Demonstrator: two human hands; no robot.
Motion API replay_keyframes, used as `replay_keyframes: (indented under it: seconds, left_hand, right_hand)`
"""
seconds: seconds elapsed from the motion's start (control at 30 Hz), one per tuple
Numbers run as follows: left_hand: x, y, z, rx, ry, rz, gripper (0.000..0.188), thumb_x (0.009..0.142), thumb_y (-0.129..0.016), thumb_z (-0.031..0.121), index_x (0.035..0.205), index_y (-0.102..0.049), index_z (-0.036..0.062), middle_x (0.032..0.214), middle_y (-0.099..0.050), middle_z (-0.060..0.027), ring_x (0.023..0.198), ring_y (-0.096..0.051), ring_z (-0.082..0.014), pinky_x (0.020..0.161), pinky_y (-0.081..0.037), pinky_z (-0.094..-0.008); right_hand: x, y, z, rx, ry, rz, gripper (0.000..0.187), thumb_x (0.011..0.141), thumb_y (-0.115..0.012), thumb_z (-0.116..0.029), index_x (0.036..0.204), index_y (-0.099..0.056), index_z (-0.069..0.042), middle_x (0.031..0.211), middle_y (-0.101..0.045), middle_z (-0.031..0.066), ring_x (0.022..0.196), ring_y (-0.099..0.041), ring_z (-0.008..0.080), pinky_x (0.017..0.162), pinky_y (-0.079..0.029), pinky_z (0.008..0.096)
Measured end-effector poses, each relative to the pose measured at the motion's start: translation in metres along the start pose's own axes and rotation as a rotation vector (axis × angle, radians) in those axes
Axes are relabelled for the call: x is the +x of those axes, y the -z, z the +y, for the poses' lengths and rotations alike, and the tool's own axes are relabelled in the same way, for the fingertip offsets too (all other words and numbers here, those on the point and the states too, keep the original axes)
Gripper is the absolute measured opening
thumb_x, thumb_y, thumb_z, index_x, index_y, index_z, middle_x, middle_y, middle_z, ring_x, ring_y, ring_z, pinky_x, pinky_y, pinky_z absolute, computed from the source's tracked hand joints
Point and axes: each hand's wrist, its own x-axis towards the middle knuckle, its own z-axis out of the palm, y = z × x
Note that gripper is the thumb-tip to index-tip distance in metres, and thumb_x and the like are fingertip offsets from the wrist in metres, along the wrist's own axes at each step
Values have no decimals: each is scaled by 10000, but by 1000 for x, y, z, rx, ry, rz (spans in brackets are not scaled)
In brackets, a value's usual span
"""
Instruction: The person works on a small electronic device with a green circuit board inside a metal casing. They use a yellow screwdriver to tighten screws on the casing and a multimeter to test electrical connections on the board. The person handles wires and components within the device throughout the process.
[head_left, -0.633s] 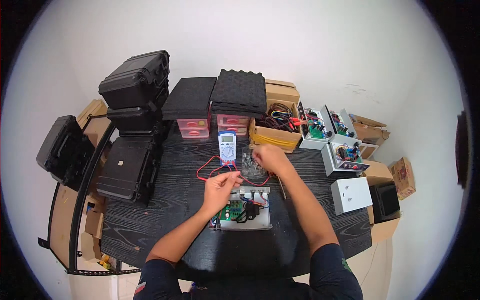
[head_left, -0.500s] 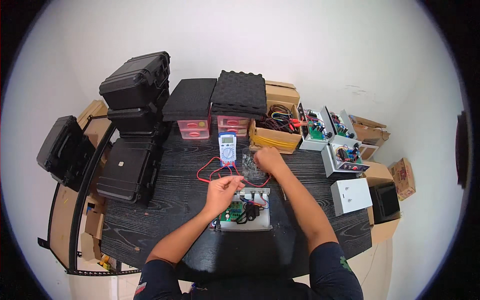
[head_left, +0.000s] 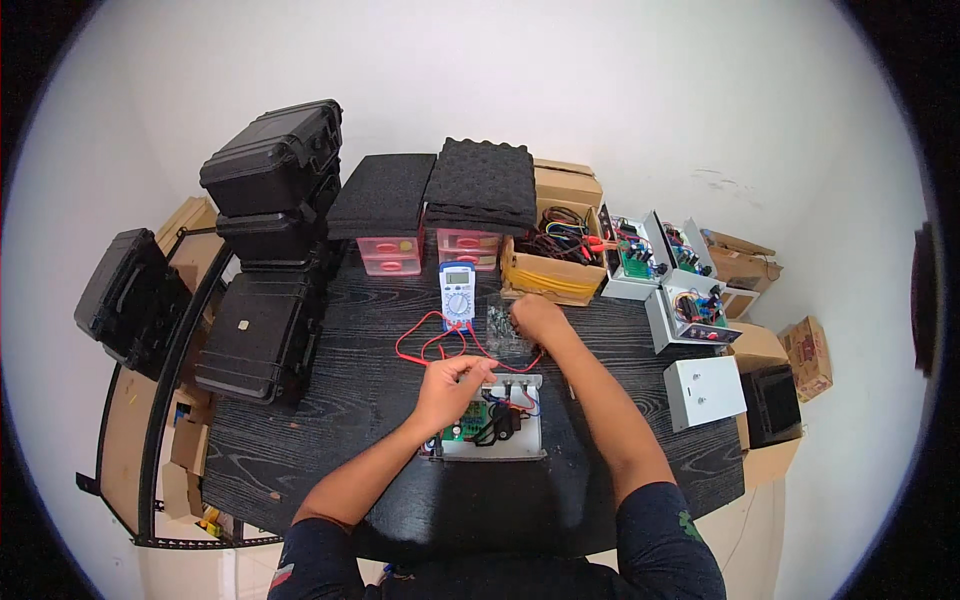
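My left hand point(head_left: 450, 390) hangs over the back left part of an open metal enclosure point(head_left: 490, 453), thumb and forefinger pinched together. What they hold, if anything, is too small to make out. Inside the enclosure sit a green circuit board point(head_left: 466, 424), a black component point(head_left: 508, 424) and coloured wires. My right hand point(head_left: 538, 320) reaches to a clear plastic bag point(head_left: 504, 338) of small parts, its fingers curled down at the bag's right side; their tips are hidden. Left of the bag lies a blue and white multimeter point(head_left: 458, 300), with red test leads point(head_left: 404, 345) looping in front.
Pink drawer boxes point(head_left: 390, 258) under black foam sheets point(head_left: 480, 180) stand at the back. A cardboard box point(head_left: 555, 280) holds cables. More enclosures with boards point(head_left: 632, 265) and a closed white box point(head_left: 703, 392) line the right. Black hard cases point(head_left: 258, 335) are stacked left.
The view has shifted slightly. My left hand has moved a little to the right over the enclosure. My right hand remains at the plastic bag.
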Motion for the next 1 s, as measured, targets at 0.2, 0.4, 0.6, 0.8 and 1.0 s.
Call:
replay_keyframes:
  seconds: [0.2,0.4,0.6,0.8,1.0]
  left_hand:
    - [0,0,3,29,16,-31,252,1100,-620,166,1152,-768,-31,938,-781,-48,872,-683,-69,817,-542,-254]
    - [-1,0,6,-1,35,-46,242,1098,-618,152,1154,-767,-31,938,-782,-47,873,-682,-68,821,-541,-253]
    - [0,0,4,52,24,-57,237,1094,-624,148,1150,-768,-31,938,-786,-43,871,-677,-65,822,-540,-254]
    - [-1,1,9,71,27,-66,231,1092,-626,148,1136,-774,-24,926,-787,-29,863,-669,-57,803,-531,-249]
    - [1,2,7,79,10,-62,233,1093,-624,152,1123,-774,-23,920,-783,-29,862,-675,-63,802,-535,-248]
  right_hand:
    - [-8,28,-17,-25,-52,-104,225,903,-618,-43,1016,-804,14,1103,-762,272,1040,-760,410,900,-616,504]
    - [-12,27,-11,28,14,-79,185,880,-655,-77,953,-806,1,1056,-773,255,1004,-767,407,887,-619,504]
    - [-6,17,-8,-25,45,-47,189,862,-674,-127,940,-810,-21,1032,-778,241,986,-768,409,862,-619,514]
    - [-10,24,-3,30,90,-74,105,849,-691,-179,865,-792,-153,982,-791,144,951,-762,366,824,-597,511]
    - [-9,26,-8,108,61,-145,44,835,-722,-185,833,-766,-183,975,-786,91,1026,-736,318,971,-485,549]
